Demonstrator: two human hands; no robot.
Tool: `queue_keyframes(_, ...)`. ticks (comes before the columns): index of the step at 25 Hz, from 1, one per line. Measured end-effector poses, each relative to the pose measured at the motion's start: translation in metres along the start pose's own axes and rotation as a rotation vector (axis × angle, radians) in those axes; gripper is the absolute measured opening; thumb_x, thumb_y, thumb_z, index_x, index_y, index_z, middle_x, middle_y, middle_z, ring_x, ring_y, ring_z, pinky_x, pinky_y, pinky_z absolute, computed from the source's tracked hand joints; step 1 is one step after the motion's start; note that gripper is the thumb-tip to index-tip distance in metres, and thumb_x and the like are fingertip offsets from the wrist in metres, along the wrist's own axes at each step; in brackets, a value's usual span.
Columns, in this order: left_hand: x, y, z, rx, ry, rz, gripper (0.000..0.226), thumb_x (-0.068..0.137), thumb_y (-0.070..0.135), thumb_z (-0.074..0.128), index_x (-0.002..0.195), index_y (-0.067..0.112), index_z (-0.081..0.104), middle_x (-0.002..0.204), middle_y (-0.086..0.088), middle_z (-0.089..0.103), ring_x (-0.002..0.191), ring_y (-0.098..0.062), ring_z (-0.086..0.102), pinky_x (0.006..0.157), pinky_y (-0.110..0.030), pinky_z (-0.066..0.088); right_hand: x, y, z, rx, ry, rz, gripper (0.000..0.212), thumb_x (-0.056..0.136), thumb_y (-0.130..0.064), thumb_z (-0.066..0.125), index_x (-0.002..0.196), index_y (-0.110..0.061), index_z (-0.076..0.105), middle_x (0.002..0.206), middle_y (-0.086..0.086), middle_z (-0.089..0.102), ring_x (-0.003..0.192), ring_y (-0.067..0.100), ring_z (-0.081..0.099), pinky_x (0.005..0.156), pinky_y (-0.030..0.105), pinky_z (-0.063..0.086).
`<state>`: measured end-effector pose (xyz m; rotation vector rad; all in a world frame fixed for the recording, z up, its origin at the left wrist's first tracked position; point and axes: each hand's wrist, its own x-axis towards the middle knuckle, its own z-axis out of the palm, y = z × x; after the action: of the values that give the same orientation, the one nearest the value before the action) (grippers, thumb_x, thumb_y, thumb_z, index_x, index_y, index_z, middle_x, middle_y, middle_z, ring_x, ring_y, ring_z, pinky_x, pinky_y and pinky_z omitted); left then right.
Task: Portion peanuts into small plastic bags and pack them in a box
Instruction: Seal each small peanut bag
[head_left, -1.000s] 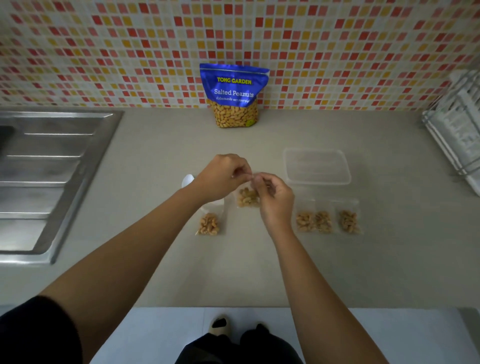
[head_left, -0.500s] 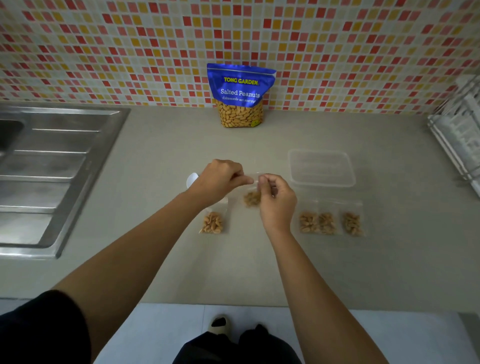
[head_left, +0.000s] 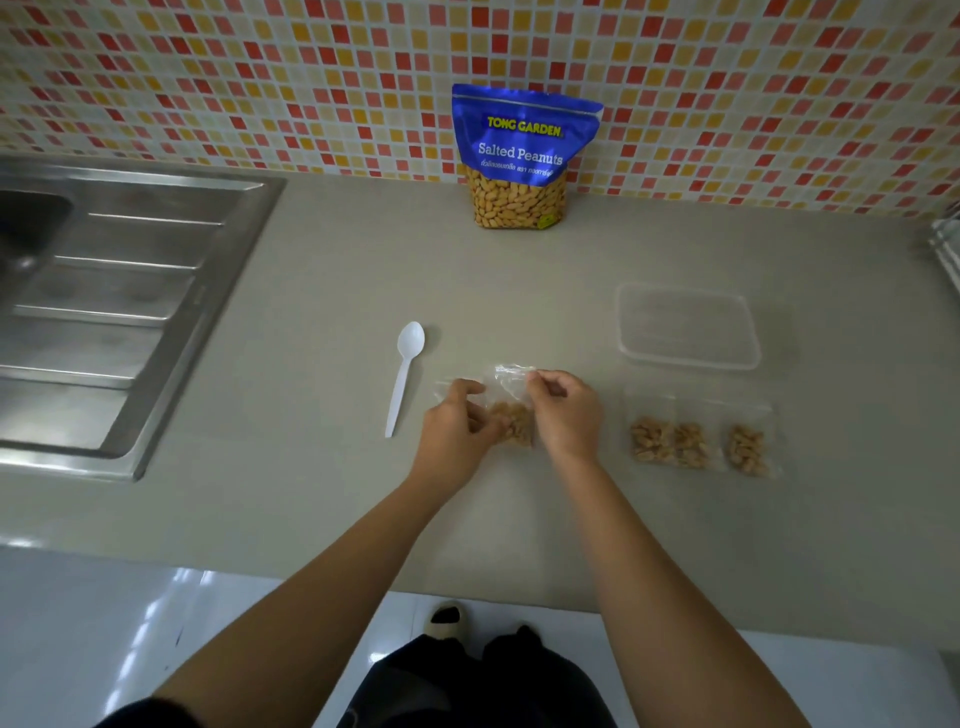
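Bag of peanuts (head_left: 514, 423) between both hands | left hand (head_left: 454, 428) grips its left edge | right hand (head_left: 563, 410) pinches its top right corner | box (head_left: 685, 358) beyond right hand

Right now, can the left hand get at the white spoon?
Probably yes: the spoon lies just left of the left hand, bare counter between, though it must first release the peanut bag.

I'm working from one feed: the wide-angle camera on the person's head is looking forward and steeply down over the counter (head_left: 311, 291). It's catching the tiled wall (head_left: 208, 78) along the top and the floor (head_left: 78, 623) below. It's sitting close, with both forearms running up to the left hand (head_left: 457, 431) and right hand (head_left: 566, 410), which are gripping the small bag (head_left: 508, 382) near centre.
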<state>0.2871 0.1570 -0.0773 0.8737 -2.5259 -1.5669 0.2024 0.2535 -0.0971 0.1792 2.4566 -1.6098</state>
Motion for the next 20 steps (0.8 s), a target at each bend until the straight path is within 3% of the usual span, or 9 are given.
queue_keyframes(5,0.001,-0.009,0.015,0.355,0.080,0.073,0.023,0.086,0.023,0.061,0.094,0.002,0.060,0.092,-0.016,0.067,0.087,-0.032,0.061,0.076,-0.036,0.045,0.008,0.012,0.007,-0.202,-0.051,-0.032,0.020,0.082,-0.020,0.067,0.090,-0.004,0.074,0.089,0.013,0.074,0.084,0.023,0.068,0.063,0.022,0.037)
queue_keyframes(9,0.000,-0.008,0.016,0.580,0.073,0.155,0.032,0.093,0.028,0.051,0.103,-0.001,0.058,0.106,-0.020,0.062,0.099,-0.036,0.057,0.081,-0.037,0.037,0.011,0.010,0.007,-0.237,-0.047,0.002,0.021,0.078,-0.022,0.068,0.093,-0.009,0.073,0.091,0.008,0.074,0.086,0.019,0.068,0.066,0.019,0.039)
queue_keyframes(14,0.006,0.011,0.019,0.575,0.087,0.192,0.043,0.090,0.036,0.049,0.108,-0.002,0.059,0.109,-0.022,0.061,0.098,-0.040,0.060,0.079,-0.042,0.044,0.018,-0.004,-0.019,-0.182,0.017,-0.020,0.023,0.079,-0.023,0.067,0.096,-0.009,0.072,0.094,0.009,0.074,0.091,0.020,0.068,0.075,0.023,0.045)
queue_keyframes(20,0.018,0.037,0.070,0.610,-0.015,0.348,0.027,0.086,0.018,0.054,0.103,-0.001,0.065,0.101,-0.022,0.063,0.095,-0.040,0.059,0.081,-0.043,0.047,0.027,0.007,-0.098,-0.217,0.274,-0.076,0.016,0.081,-0.018,0.063,0.093,-0.010,0.072,0.090,0.008,0.074,0.087,0.020,0.068,0.070,0.016,0.037)
